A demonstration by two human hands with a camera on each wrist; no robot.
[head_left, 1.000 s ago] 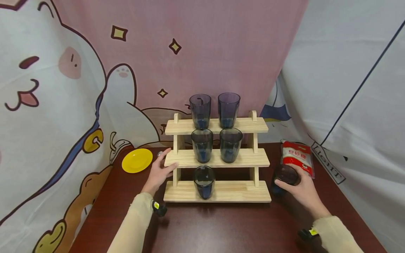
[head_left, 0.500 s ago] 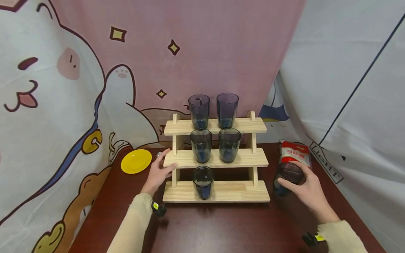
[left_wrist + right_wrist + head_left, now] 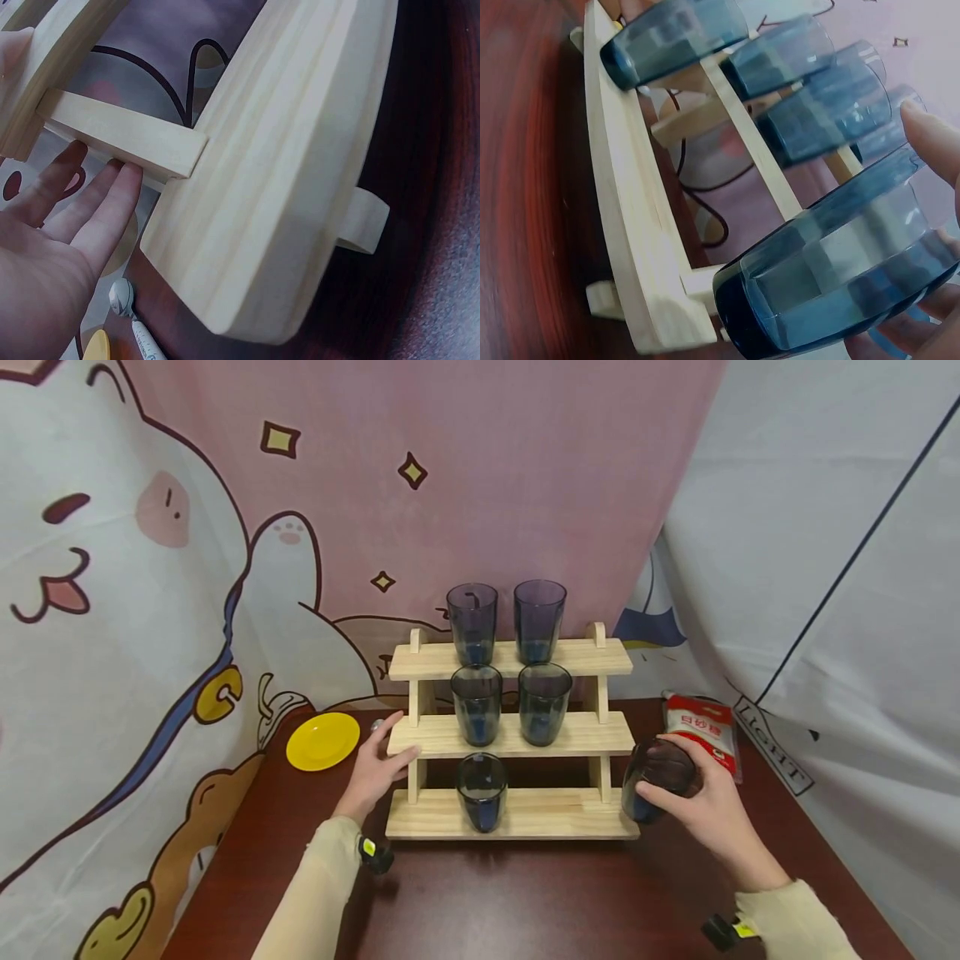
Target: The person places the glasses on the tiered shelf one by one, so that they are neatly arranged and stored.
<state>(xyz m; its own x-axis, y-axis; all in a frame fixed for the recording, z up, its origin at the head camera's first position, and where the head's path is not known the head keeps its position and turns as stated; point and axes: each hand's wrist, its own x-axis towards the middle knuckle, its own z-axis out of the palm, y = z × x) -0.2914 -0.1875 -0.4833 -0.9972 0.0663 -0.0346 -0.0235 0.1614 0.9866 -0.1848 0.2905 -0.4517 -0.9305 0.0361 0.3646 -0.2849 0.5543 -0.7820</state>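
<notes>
A three-tier wooden shelf (image 3: 525, 827) stands on the table. Two blue-grey glasses stand on its top tier (image 3: 585, 653), two more on the middle one, and a single glass (image 3: 483, 793) on the bottom tier. My left hand (image 3: 375, 770) holds the shelf's left end at the middle tier, thumb in front; in the left wrist view its fingers (image 3: 112, 202) reach the side post (image 3: 124, 139). My right hand (image 3: 708, 802) grips another glass (image 3: 832, 262) near its rim. That glass is tilted, its base at the bottom tier's right end; whether they touch I cannot tell.
A yellow plate (image 3: 322, 742) lies at the left, with a spoon (image 3: 135, 315) between it and the shelf. Behind my right hand sits a red and white packet (image 3: 701, 722). Printed cloth (image 3: 540, 485) hangs behind the table (image 3: 525, 902).
My right hand first drew slightly to the right with the glass, then carried it left, up to the shelf's right end, tilting it. My left hand keeps its place.
</notes>
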